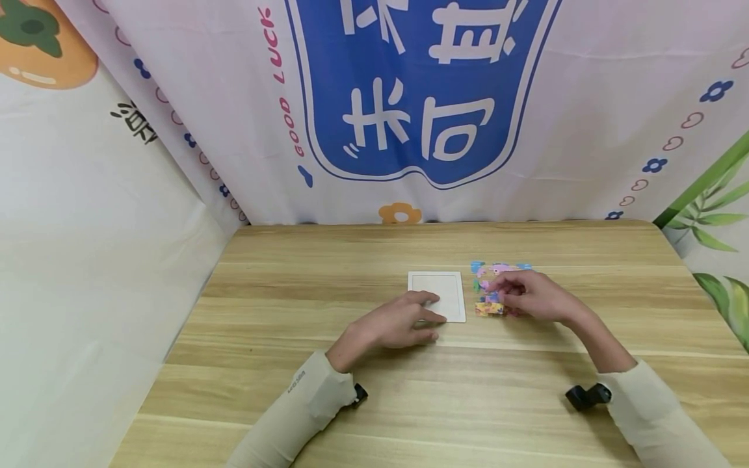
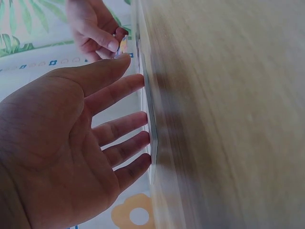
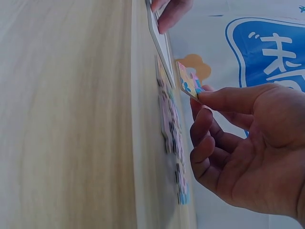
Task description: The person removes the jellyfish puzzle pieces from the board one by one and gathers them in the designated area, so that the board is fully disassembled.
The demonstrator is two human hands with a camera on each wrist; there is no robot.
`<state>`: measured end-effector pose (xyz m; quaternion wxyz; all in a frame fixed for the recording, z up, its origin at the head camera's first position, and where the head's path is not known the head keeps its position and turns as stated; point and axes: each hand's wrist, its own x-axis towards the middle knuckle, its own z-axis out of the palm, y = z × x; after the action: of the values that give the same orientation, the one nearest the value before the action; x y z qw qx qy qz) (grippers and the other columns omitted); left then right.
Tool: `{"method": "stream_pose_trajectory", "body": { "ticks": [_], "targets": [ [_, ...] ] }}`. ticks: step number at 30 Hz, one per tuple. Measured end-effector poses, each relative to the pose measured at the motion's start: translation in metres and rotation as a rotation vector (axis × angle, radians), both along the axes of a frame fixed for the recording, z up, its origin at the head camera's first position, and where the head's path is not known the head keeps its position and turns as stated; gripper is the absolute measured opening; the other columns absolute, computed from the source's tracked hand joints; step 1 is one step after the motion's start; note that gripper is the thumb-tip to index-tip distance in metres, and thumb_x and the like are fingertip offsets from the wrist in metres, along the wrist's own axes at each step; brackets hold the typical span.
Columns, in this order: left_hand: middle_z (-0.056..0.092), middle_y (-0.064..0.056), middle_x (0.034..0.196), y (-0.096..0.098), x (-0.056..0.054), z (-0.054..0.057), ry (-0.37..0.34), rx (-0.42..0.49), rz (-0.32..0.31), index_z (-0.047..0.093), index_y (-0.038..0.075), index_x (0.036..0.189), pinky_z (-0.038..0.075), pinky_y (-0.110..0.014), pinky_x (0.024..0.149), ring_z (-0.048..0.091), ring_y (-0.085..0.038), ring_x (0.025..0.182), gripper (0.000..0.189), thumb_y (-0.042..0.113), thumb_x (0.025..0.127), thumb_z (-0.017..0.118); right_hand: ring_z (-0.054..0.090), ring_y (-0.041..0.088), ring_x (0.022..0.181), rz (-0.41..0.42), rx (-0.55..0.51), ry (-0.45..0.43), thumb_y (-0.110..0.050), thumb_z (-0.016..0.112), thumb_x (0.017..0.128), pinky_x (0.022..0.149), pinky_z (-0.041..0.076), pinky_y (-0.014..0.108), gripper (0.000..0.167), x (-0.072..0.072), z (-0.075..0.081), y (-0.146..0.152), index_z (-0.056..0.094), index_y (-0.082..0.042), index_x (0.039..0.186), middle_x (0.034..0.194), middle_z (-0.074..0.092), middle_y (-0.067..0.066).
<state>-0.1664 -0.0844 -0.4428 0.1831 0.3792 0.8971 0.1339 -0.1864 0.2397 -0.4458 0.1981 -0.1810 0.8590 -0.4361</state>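
Puzzle pieces (image 1: pixel 494 289) are lying in a colourful cluster on the wooden table (image 1: pixel 374 390), at three o'clock from the white tray (image 1: pixel 437 296). From the head view the right hand (image 1: pixel 529 296) is covering part of the cluster; only the right wrist view is showing that its thumb and forefinger are pinching one piece (image 3: pixel 189 81), pastel with blue spots, tilted up off the table. The left wrist view is revealing the left hand (image 2: pixel 71 148) with straight, spread fingers, fingertips touching the tray's near edge, gripping nothing.
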Motion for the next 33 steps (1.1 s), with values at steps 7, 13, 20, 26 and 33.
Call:
{"method": "stream_pose_trajectory", "body": {
  "ticks": [7,13,20,26,33],
  "targets": [
    [0.043,-0.009,0.171,-0.001,0.001,0.001,-0.003,0.003,-0.004,0.069,0.02,0.147,0.033,-0.043,0.132,0.037,-0.027,0.161,0.041,0.036,0.11,0.064,0.067,0.019,0.081,-0.011,0.004,0.01,-0.006,0.062,0.107,0.068,0.057,0.028,0.021,0.001,0.001,0.008,0.072,0.001,0.125,0.104,0.071,0.013],
    [0.043,-0.009,0.171,-0.001,0.001,0.001,0.0,-0.003,-0.001,0.068,0.021,0.147,0.033,-0.043,0.133,0.036,-0.026,0.161,0.041,0.037,0.11,0.064,0.057,0.016,0.089,-0.021,0.054,0.057,-0.007,0.063,0.107,0.071,0.049,0.024,0.019,0.002,0.0,0.016,0.073,-0.003,0.123,0.107,0.071,0.009],
    [0.043,-0.008,0.171,0.0,0.001,0.0,-0.005,-0.008,0.006,0.068,0.022,0.147,0.033,-0.043,0.132,0.036,-0.025,0.161,0.041,0.037,0.11,0.064,0.054,0.016,0.091,-0.038,0.073,0.075,-0.007,0.064,0.107,0.074,0.049,0.024,0.019,0.004,-0.001,0.025,0.074,-0.003,0.123,0.108,0.07,0.009],
    [0.043,-0.007,0.171,0.0,0.001,0.0,0.005,-0.016,0.005,0.068,0.023,0.147,0.033,-0.042,0.133,0.037,-0.025,0.161,0.041,0.038,0.109,0.064,0.057,0.015,0.094,-0.045,0.08,0.057,-0.008,0.064,0.107,0.077,0.052,0.023,0.022,0.004,-0.003,0.032,0.073,0.0,0.125,0.111,0.071,0.01],
    [0.044,-0.008,0.17,0.0,0.002,0.0,0.011,-0.013,0.006,0.068,0.022,0.147,0.034,-0.042,0.132,0.038,-0.025,0.16,0.041,0.038,0.109,0.064,0.058,0.012,0.093,-0.042,0.08,0.061,-0.008,0.064,0.107,0.076,0.053,0.023,0.025,0.005,-0.004,0.04,0.073,0.0,0.129,0.111,0.071,0.01]
  ]
}}
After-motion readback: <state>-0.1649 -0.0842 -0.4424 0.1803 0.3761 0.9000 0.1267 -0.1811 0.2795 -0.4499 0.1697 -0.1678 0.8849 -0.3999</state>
